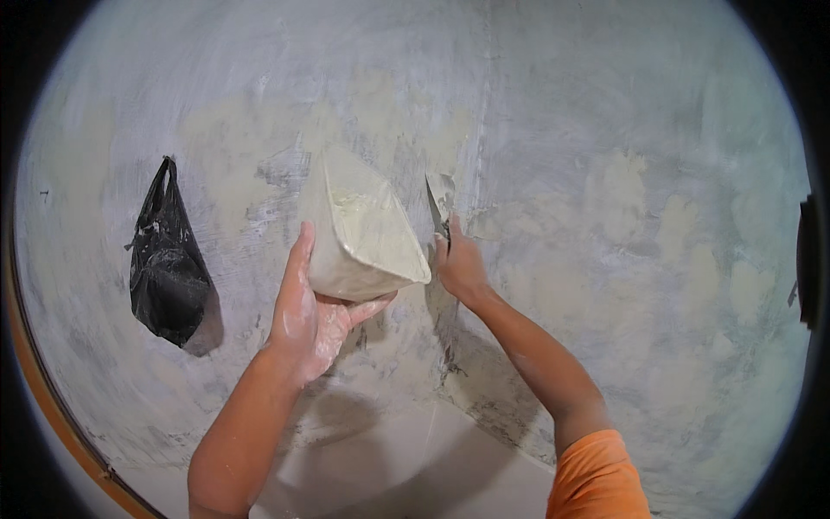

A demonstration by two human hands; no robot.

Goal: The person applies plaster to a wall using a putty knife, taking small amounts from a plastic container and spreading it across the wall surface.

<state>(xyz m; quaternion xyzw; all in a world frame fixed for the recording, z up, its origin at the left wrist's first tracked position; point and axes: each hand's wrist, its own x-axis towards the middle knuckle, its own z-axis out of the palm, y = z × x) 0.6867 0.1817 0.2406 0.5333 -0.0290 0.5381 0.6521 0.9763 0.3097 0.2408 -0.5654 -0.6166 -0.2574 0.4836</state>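
Note:
My left hand [304, 313] holds up a pale square board [359, 229] smeared with wall putty, gripping it from below with the thumb along its left edge. The hand is dusted white. To its right, my right hand [461, 268] grips a putty knife [439, 201], whose blade is pressed against the grey wall [605, 173] close to the room's corner. The blade carries putty. Both hands are raised side by side in front of the corner, the board nearly touching the right hand.
A black plastic bag [168, 259] hangs on the wall at the left. The wall is patchy with grey and cream putty. A pale floor [406, 467] lies below. An orange edge [52, 406] curves along the lower left.

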